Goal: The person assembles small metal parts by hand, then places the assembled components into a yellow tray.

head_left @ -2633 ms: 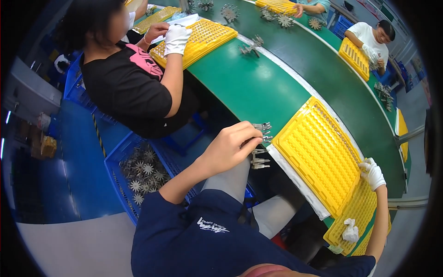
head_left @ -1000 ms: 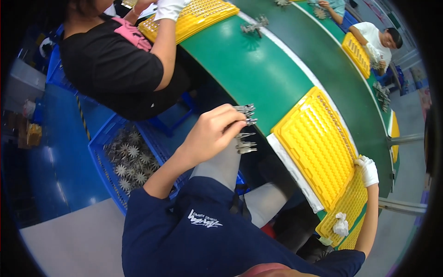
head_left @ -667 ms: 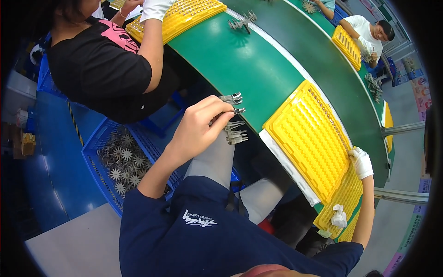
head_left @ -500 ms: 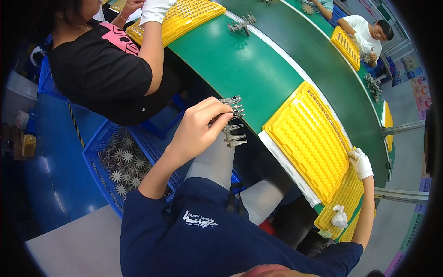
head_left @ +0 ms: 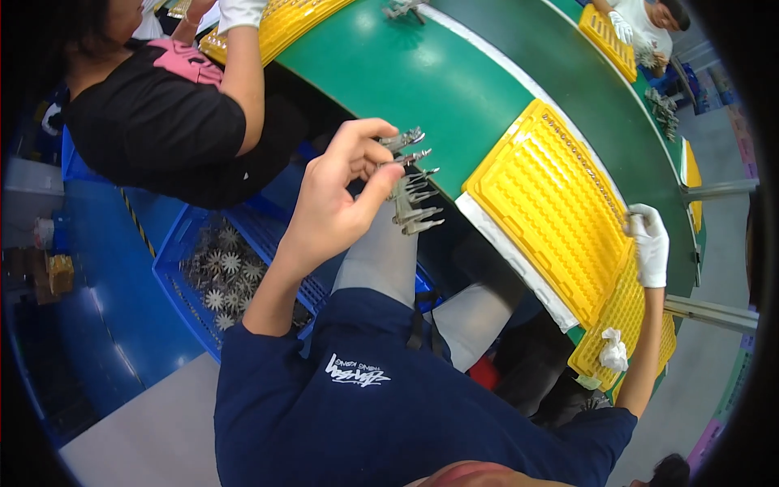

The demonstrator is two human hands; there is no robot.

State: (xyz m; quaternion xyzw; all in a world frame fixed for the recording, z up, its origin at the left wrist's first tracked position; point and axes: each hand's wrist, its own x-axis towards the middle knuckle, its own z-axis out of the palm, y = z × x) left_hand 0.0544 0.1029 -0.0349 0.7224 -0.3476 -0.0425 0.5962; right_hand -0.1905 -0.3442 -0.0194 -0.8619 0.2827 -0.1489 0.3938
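My bare left hand (head_left: 333,195) holds a grey metal star-shaped part (head_left: 415,195) with several prongs, raised over my lap. Thumb and fingers grip it near its middle, and the prongs stick out to the right. My right hand (head_left: 649,247), in a white glove, is at the right corner of a yellow ridged tray (head_left: 544,219). Its fingertips are pinched together by the end of a row of small metal pieces (head_left: 580,154) along the tray's far edge. Whatever lies between those fingertips is too small to make out.
A blue basket (head_left: 174,288) of star-shaped metal parts (head_left: 230,261) stands left of my legs. A second yellow tray (head_left: 596,345) carries a crumpled white cloth (head_left: 613,351). Another metal part (head_left: 403,8) lies on the green table (head_left: 422,89). Co-workers sit at the left and far right.
The whole view has shifted. My left fingers have moved on the star-shaped part, which has turned slightly. My right hand stays by the tray's corner, its fingers now more bent.
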